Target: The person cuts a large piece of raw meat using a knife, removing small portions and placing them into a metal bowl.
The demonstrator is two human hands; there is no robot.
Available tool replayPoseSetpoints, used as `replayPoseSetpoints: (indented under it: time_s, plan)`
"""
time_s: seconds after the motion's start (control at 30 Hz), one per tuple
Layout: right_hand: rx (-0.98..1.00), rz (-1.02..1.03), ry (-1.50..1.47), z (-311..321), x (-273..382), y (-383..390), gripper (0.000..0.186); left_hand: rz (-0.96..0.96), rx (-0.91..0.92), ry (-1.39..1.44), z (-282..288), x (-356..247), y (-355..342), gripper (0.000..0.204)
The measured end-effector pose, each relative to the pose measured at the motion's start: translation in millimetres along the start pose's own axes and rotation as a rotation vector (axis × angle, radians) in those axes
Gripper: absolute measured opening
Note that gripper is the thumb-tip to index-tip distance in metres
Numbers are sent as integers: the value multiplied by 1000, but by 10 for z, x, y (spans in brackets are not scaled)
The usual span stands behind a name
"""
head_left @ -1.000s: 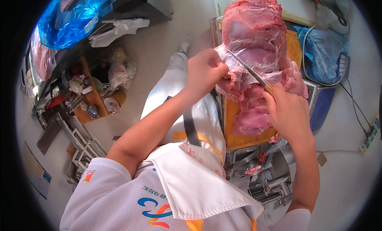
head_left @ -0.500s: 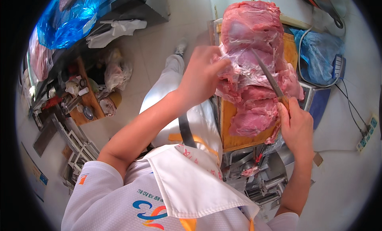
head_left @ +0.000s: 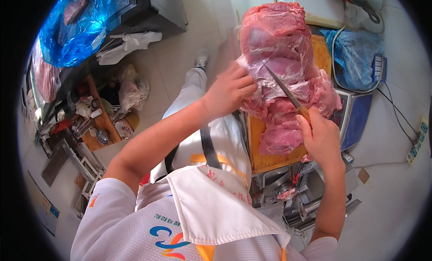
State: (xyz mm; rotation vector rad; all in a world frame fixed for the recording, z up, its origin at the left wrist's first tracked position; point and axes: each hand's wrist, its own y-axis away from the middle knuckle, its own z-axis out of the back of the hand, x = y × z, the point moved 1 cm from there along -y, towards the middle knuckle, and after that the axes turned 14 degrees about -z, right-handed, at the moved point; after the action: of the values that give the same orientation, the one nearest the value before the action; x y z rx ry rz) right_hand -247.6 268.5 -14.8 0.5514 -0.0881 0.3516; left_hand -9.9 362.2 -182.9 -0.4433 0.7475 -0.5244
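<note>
A large slab of raw pink meat (head_left: pixel 280 40) lies on a wooden cutting board (head_left: pixel 270 163) in front of me, to the right of my legs. My right hand (head_left: pixel 320 137) is wrapped round the brown handle of a knife (head_left: pixel 283 88). Its narrow blade points up and to the left over the middle of the meat, the tip at or close to the pale membrane. At the meat's left edge my left hand (head_left: pixel 232 89) is closed, its fingers curled on the edge flesh. Part of that grip is hidden behind the fingers.
Beyond the board's right side lie a blue plastic bag (head_left: pixel 360 58) and a blue-sided box (head_left: pixel 357 121). Metal equipment (head_left: pixel 297 202) with a meat scrap stands below the board. Far left are a blue bag (head_left: pixel 74 34) and a cluttered wooden shelf (head_left: pixel 105 112). A power strip (head_left: pixel 417 139) lies far right.
My right hand and the knife have shifted left, bringing the blade tip further left over the meat. My left hand, blurred and looser before, is now curled at the meat's edge.
</note>
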Motion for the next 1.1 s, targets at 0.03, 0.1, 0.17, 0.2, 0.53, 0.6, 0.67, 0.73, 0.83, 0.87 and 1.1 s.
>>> replayPoseSetpoints:
  time_s: [0.03, 0.1, 0.17, 0.2, 0.53, 0.6, 0.67, 0.73, 0.83, 0.87, 1.1]
  plan:
    - [-3, 28, 22, -29, 25, -27, 24, 5, -50, 30, -9, 16, 27, 28]
    - [12, 35, 64, -103, 97, -82, 25, 6, -117, 50, -21, 22, 40, 27]
    - [27, 41, 107, -174, 182, -121, 26, -4, -154, 29, -46, 8, 18, 25]
    - [35, 43, 128, -210, 226, -133, 26, 16, -152, 31, -52, 1, 5, 25]
    - [-7, 13, 280, -242, 259, 256, 24, 85, -157, -16, -126, 6, 67, 22]
    - [-32, 20, 289, -315, 364, 131, 23, 83, -162, -43, -150, 28, 48, 20]
    - [-32, 2, 296, -355, 355, 108, 23, 92, -130, -71, -159, 35, 48, 18]
    - [-7, -40, 305, -370, 244, 145, 23, 114, -99, -99, -175, 41, 61, 17]
    - [64, -86, 365, -260, 146, 342, 23, 155, -67, -83, -158, 11, 90, 16]
    - [55, -86, 346, -233, 120, 388, 23, 158, -61, -75, -136, 25, 81, 16]
    - [10, -37, 199, -406, 205, 187, 24, 191, -45, -23, -54, -51, 41, 15]
